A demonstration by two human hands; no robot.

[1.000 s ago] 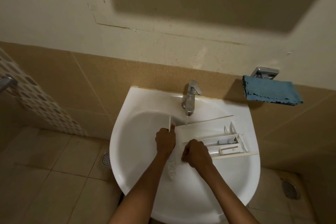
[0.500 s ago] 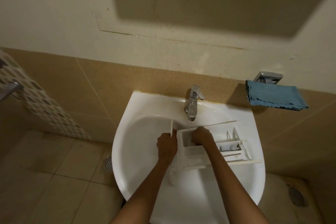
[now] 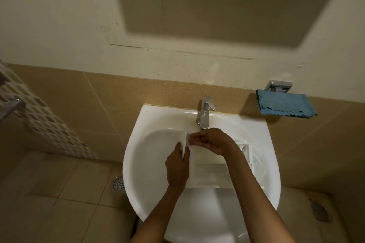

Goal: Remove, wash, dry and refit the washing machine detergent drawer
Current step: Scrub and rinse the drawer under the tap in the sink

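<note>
The white detergent drawer [image 3: 207, 171] lies across the white washbasin [image 3: 150, 163], its front panel to the left and its compartments to the right. My left hand [image 3: 176, 167] grips the front panel end from below. My right hand [image 3: 209, 140] is cupped, palm up, fingers apart, just under the chrome tap [image 3: 204, 112] and above the drawer's far left corner. It holds nothing that I can see. My right forearm hides part of the drawer's middle.
A folded blue cloth [image 3: 286, 106] hangs on a chrome wall holder at the right of the basin. Tiled wall runs behind. Floor drains sit at lower left [image 3: 118, 183] and lower right [image 3: 319, 211]. A metal rail shows at the far left edge.
My right hand has moved from the drawer's near side, across its left compartment, up to the tap spout and opened. The left hand keeps its grip on the front panel. The view has dropped closer.
</note>
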